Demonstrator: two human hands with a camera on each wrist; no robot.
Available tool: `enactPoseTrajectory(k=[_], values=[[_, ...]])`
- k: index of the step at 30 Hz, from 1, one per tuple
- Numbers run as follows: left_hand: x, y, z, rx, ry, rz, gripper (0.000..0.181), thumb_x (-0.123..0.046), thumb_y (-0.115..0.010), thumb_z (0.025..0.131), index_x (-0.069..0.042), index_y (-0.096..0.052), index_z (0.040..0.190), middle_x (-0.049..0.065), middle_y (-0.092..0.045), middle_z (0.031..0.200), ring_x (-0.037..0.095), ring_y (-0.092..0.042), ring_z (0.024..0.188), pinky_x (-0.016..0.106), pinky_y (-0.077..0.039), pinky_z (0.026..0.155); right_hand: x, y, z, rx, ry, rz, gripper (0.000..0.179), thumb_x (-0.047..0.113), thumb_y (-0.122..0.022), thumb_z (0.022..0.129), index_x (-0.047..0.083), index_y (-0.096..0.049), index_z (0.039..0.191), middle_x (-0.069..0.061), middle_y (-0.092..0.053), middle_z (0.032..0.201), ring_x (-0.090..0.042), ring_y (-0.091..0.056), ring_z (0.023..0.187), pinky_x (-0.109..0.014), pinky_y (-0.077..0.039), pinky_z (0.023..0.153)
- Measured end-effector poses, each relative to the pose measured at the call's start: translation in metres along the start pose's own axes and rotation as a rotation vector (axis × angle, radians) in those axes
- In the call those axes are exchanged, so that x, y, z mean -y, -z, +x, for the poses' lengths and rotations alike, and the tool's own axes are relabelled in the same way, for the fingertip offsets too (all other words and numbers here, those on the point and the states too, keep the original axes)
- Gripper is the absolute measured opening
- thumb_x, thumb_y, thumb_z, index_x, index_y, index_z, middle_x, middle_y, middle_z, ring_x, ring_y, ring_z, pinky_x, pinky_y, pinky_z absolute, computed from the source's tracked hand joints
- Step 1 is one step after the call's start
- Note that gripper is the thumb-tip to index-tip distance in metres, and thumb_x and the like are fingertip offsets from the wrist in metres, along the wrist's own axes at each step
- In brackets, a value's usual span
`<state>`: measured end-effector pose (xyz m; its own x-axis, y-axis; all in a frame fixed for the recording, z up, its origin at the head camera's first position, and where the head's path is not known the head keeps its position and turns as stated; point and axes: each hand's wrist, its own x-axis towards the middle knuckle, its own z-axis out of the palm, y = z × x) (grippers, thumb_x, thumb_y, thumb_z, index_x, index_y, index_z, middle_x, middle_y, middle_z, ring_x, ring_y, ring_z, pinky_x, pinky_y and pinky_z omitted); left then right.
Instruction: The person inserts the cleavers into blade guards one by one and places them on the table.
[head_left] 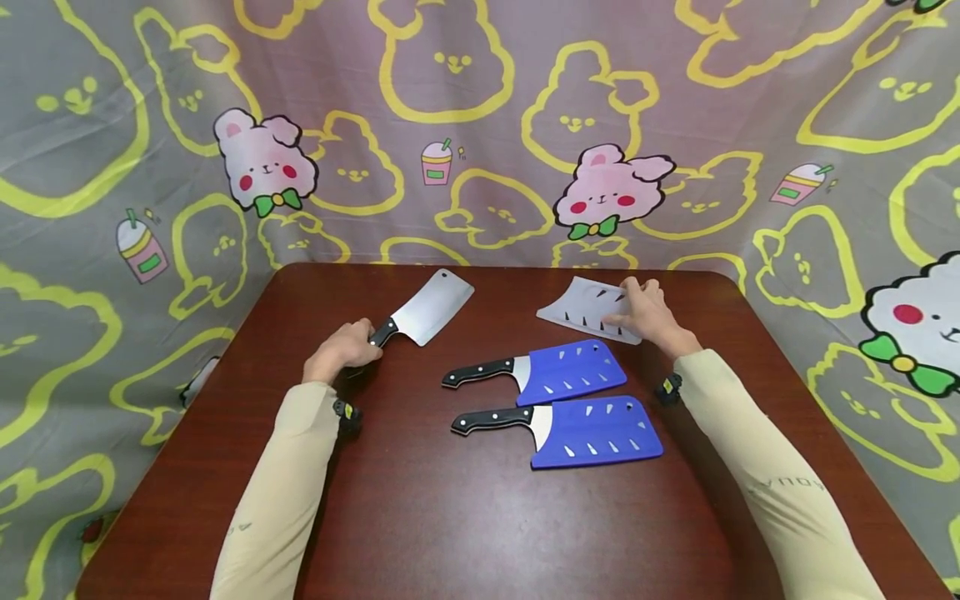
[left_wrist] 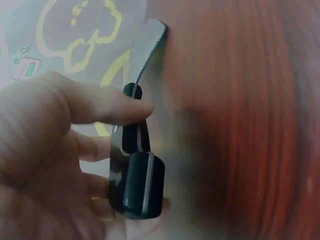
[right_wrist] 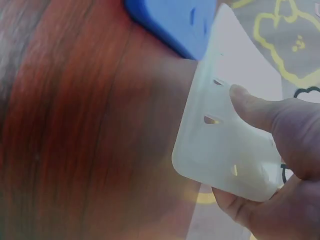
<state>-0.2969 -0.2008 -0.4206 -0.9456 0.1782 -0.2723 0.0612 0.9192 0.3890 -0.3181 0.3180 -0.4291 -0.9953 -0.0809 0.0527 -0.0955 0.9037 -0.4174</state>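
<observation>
My left hand [head_left: 348,344] grips the black handle of a bare cleaver [head_left: 435,307], its blade pointing up and to the right. In the left wrist view the thumb lies over the handle [left_wrist: 145,185] and the fingers pass behind it. On the right, a white slotted blade cover [head_left: 581,309] is in my right hand [head_left: 651,315]. Thumb and fingers pinch that white cover [right_wrist: 225,145] from its two faces in the right wrist view. The cleaver and the white cover are well apart.
Two cleavers in blue slotted covers lie between the arms, one farther back [head_left: 573,369] and one nearer [head_left: 600,432], handles to the left. All this is on a dark red wooden table [head_left: 465,533]. A patterned curtain [head_left: 495,108] hangs behind and at both sides.
</observation>
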Motion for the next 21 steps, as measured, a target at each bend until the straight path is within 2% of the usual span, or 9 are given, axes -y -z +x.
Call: enactPoseTrajectory(k=[2, 6, 10, 15, 21], values=[[-0.002, -0.001, 0.0, -0.003, 0.029, -0.058, 0.035, -0.02, -0.06, 0.087, 0.002, -0.05, 0.112, 0.015, -0.056, 0.095, 0.027, -0.053, 0.083, 0.032, -0.041, 0.068, -0.001, 0.001, -0.001, 0.002, 0.039, 0.029, 0.065, 0.025, -0.074, 0.088, -0.002, -0.034, 0.131, -0.029, -0.033, 0.115, -0.04, -0.035, 0.103, -0.048, -0.039, 0.077], [-0.007, -0.005, 0.0, 0.007, 0.084, -0.229, 0.038, -0.024, -0.055, 0.091, 0.0, -0.042, 0.118, 0.016, -0.055, 0.094, 0.025, -0.058, 0.077, 0.033, -0.05, 0.064, -0.002, 0.003, -0.002, -0.013, 0.097, 0.047, 0.056, 0.015, -0.069, 0.092, -0.001, -0.034, 0.133, -0.031, -0.042, 0.116, -0.041, -0.043, 0.103, -0.053, -0.041, 0.084], [-0.015, -0.006, -0.002, 0.013, 0.105, -0.355, 0.037, -0.023, -0.05, 0.092, -0.001, -0.037, 0.119, 0.013, -0.055, 0.085, 0.021, -0.061, 0.066, 0.033, -0.054, 0.06, -0.001, 0.006, -0.005, -0.078, 0.127, 0.069, 0.044, 0.01, -0.065, 0.094, 0.003, -0.041, 0.13, -0.03, -0.053, 0.118, -0.044, -0.056, 0.104, -0.055, -0.047, 0.083], [-0.024, -0.004, -0.006, -0.039, 0.068, -0.38, 0.032, -0.022, -0.05, 0.09, -0.002, -0.04, 0.112, 0.008, -0.049, 0.073, 0.017, -0.05, 0.055, 0.032, -0.05, 0.055, 0.006, 0.009, -0.012, -0.189, 0.151, 0.151, 0.03, 0.01, -0.065, 0.094, 0.006, -0.051, 0.121, -0.029, -0.064, 0.114, -0.044, -0.068, 0.096, -0.056, -0.054, 0.076], [-0.035, -0.007, -0.005, -0.069, 0.041, -0.369, 0.032, -0.025, -0.05, 0.093, -0.003, -0.045, 0.115, 0.011, -0.051, 0.084, 0.017, -0.05, 0.054, 0.031, -0.05, 0.053, 0.013, 0.015, -0.021, -0.34, 0.163, 0.227, 0.03, 0.014, -0.066, 0.094, 0.003, -0.055, 0.119, -0.027, -0.066, 0.112, -0.042, -0.069, 0.089, -0.055, -0.053, 0.074]])
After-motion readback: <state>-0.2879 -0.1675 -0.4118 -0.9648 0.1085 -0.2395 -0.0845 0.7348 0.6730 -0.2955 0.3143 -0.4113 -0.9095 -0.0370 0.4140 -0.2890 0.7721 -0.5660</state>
